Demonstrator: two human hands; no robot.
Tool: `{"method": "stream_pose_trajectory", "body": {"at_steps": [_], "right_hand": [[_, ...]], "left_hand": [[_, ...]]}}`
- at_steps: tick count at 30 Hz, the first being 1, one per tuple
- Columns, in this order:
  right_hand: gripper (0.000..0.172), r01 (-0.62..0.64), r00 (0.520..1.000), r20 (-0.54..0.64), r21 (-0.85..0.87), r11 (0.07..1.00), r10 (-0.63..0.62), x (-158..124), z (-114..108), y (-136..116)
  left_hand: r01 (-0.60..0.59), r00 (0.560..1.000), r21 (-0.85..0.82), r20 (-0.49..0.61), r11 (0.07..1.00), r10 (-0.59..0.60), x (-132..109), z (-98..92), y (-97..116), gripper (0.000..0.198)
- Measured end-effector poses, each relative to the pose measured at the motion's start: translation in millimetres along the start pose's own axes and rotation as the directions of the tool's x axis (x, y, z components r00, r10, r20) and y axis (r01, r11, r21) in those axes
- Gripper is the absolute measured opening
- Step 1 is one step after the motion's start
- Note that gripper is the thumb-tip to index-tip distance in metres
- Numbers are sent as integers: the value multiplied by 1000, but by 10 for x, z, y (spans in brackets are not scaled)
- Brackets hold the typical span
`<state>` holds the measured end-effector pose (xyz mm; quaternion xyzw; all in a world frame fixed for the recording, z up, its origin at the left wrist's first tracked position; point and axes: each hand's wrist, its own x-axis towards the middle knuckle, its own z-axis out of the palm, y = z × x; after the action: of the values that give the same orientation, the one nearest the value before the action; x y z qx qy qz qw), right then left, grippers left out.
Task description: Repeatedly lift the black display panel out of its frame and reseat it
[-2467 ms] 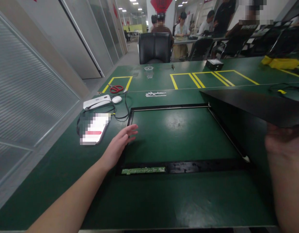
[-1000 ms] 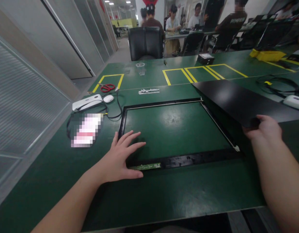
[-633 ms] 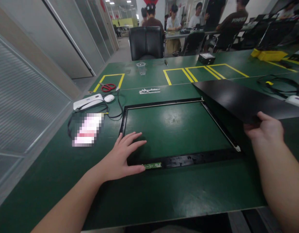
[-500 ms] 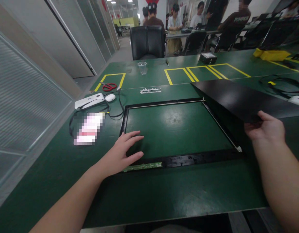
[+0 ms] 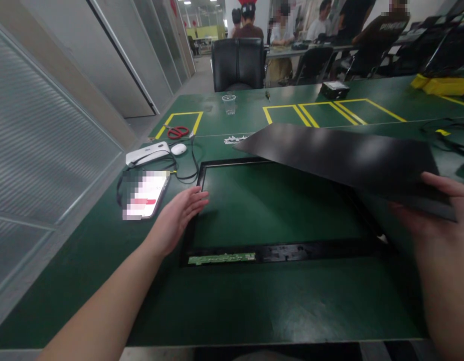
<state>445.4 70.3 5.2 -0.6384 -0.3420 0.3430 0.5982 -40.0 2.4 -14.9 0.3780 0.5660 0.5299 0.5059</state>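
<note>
Panel (image 5: 340, 155) moved left, above frame (image 5: 314, 250) | right hand (image 5: 437, 220) gripping | left hand (image 5: 177, 215) apart

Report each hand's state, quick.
Left hand: open, holding nothing, at the left side of the frame; contact unclear.
Right hand: closed, holding the panel.

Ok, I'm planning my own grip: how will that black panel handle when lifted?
Probably fairly stiff: the black panel shows little sag beyond the right hand. Likely light for its size, as it looks thin. Perhaps slippery, given its smooth sheen.
</note>
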Motion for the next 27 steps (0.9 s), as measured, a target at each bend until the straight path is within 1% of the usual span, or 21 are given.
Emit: {"method": "stream_pose_trajectory", "body": {"at_steps": [1, 3, 4, 6, 8, 10, 12, 14, 16, 17, 18, 20, 21, 23, 25, 27], "right_hand": [[13, -62, 996, -54, 89, 994, 67, -49, 30, -43], [15, -133, 985, -84, 178, 975, 149, -160, 119, -130], [14, -174, 980, -66, 189, 966, 190, -211, 166, -163], [15, -242, 960, -97, 191, 951, 264, -280, 238, -189], [17, -247, 956, -119, 171, 954, 269, -296, 261, -162], [18, -193, 972, -113, 128, 973, 208, -278, 246, -108], [17, -146, 985, -83, 88, 985, 153, -257, 223, -61], [14, -160, 986, -38, 66, 985, 162, -250, 214, -38], [11, -197, 980, -2, 46, 979, 197, -256, 222, -32], [11, -208, 978, 15, 30, 978, 208, -259, 229, -31], [11, -204, 979, 30, 14, 979, 204, -261, 235, -28], [14, -174, 982, 73, -15, 985, 175, -260, 239, -15], [15, -157, 981, 111, -24, 987, 159, -260, 235, -6], [15, -153, 966, 204, -35, 988, 157, -270, 223, 8], [15, -218, 926, 305, -52, 975, 223, -304, 214, 6], [19, -315, 859, 401, -72, 946, 317, -355, 221, -7]], "left_hand": [[53, 998, -51, -20, 997, -54, 8, 16, 38, 44], [145, 987, -145, -46, 979, -153, 21, 45, 122, 47], [182, 979, -198, -50, 963, -195, 28, 55, 163, 49], [234, 965, -300, -42, 925, -258, 41, 53, 234, 52], [289, 950, -359, -10, 888, -313, 52, 13, 284, 54], [336, 936, -389, 34, 858, -351, 56, -59, 315, 55], [341, 940, -426, 141, 838, -311, 48, -139, 333, 54], [315, 945, -414, 222, 854, -241, 32, -197, 341, 50], [257, 954, -402, 251, 879, -164, 17, -221, 341, 40], [214, 965, -405, 231, 889, -128, 12, -223, 337, 36], [165, 978, -413, 185, 896, -94, 11, -222, 332, 33], [62, 998, -420, 51, 905, -45, 20, -230, 316, 28], [20, 999, -415, -16, 910, -30, 33, -246, 309, 27], [-10, 995, -397, -98, 918, -31, 77, -304, 297, 26], [14, 990, -391, -124, 920, -68, 141, -385, 288, 21], [-18, 978, -383, -197, 923, -63, 207, -458, 274, 16]]}}
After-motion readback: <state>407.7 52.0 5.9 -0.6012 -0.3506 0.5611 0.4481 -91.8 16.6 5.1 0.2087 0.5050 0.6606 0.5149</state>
